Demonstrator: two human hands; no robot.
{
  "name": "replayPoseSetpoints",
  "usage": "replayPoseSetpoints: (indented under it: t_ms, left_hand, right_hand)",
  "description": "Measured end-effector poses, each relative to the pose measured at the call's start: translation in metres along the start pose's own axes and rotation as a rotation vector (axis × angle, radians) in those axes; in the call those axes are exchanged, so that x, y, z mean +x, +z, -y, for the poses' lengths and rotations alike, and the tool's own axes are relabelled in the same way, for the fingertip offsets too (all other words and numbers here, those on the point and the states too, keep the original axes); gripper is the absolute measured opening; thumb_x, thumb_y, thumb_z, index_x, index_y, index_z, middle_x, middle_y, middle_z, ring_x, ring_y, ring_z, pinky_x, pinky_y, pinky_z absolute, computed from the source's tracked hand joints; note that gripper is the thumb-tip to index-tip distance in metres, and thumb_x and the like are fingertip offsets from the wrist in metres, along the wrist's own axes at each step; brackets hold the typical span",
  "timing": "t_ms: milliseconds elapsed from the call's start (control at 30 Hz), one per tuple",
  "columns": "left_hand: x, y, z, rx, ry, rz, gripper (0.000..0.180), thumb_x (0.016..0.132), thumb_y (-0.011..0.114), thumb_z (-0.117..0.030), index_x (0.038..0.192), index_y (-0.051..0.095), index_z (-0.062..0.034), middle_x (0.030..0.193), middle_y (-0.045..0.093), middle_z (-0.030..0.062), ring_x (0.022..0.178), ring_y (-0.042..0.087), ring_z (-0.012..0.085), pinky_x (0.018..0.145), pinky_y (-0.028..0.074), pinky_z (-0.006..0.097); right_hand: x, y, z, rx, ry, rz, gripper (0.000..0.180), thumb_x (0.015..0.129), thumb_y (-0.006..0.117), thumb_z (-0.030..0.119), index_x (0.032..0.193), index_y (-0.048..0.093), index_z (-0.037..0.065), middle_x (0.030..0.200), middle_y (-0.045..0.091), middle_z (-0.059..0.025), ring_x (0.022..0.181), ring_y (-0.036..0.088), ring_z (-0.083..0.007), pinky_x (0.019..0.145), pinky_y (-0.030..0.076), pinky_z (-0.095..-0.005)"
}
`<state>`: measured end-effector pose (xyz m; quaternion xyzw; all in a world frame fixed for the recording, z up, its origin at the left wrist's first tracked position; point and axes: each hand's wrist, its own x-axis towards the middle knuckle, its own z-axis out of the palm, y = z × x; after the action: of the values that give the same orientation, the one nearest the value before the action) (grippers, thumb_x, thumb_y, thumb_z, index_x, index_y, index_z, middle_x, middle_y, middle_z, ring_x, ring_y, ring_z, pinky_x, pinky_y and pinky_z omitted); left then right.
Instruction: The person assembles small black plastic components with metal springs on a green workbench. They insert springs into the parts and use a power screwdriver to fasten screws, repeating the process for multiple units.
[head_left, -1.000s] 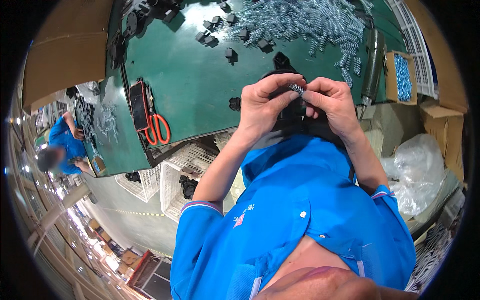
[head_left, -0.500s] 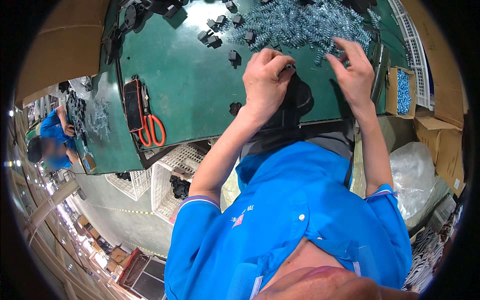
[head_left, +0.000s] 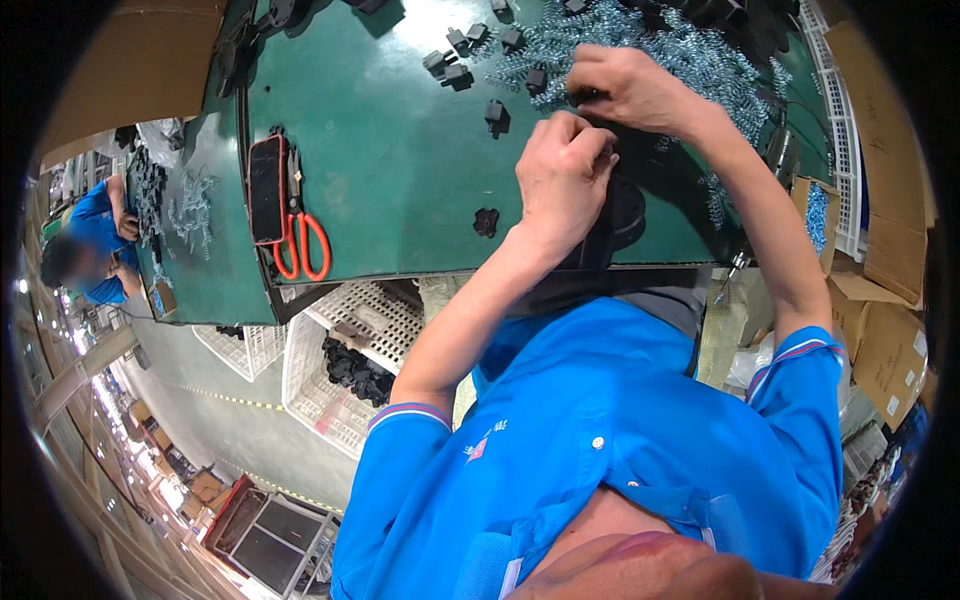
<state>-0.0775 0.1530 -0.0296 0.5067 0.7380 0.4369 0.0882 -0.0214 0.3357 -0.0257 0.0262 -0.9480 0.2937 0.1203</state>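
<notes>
Reaching far over the green table (head_left: 400, 180), my right hand (head_left: 630, 90) has left the left one and now pinches a small black part (head_left: 583, 97) beside the spring pile (head_left: 690, 55); my left hand (head_left: 562, 180) stays curled, contents unseen.

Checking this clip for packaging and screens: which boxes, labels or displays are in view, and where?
Cardboard boxes: stacked at right beside the table, brown, small white labels.
Small open carton: right table edge, brown, blue contents.
Cardboard sheet: upper left, plain brown.
Phone: left on green table, dark screen, red rim, beside orange-handled scissors.
</notes>
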Motion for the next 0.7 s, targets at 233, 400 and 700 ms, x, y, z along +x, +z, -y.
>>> replayPoseSetpoints:
  t_ms: [233, 400, 700]
  left_hand:
    - [-0.001, -0.006, 0.002, -0.192, -0.172, 0.163, 0.038, 0.073, 0.079, -0.009, 0.110, 0.071, -0.0059, 0.103, 0.063, 0.0116, 0.090, 0.065, 0.0244, 0.076, 0.053, 0.034]
    - [-0.015, 0.000, -0.002, -0.212, -0.192, 0.161, 0.045, 0.073, 0.078, -0.008, 0.117, 0.067, -0.0043, 0.110, 0.063, 0.0132, 0.097, 0.065, 0.0258, 0.084, 0.052, 0.034]
    - [-0.015, 0.018, -0.005, -0.313, -0.149, 0.142, 0.046, 0.072, 0.078, -0.006, 0.116, 0.067, -0.0023, 0.108, 0.065, 0.0132, 0.095, 0.065, 0.0239, 0.083, 0.052, 0.033]
  right_hand:
    - [-0.065, -0.042, 0.037, 0.667, 0.305, -0.190, 0.023, 0.080, 0.073, -0.001, 0.103, 0.069, -0.001, 0.097, 0.060, -0.0037, 0.075, 0.060, -0.0097, 0.065, 0.051, -0.0229]
    - [-0.097, -0.035, 0.052, 0.773, 0.317, -0.300, 0.022, 0.083, 0.073, 0.001, 0.104, 0.068, -0.001, 0.094, 0.063, -0.0038, 0.077, 0.063, -0.0096, 0.067, 0.053, -0.0222]
    - [-0.129, -0.015, 0.062, 0.734, 0.458, -0.401, 0.022, 0.089, 0.068, 0.004, 0.111, 0.064, 0.002, 0.086, 0.068, -0.0028, 0.071, 0.062, -0.0048, 0.059, 0.048, -0.0184]
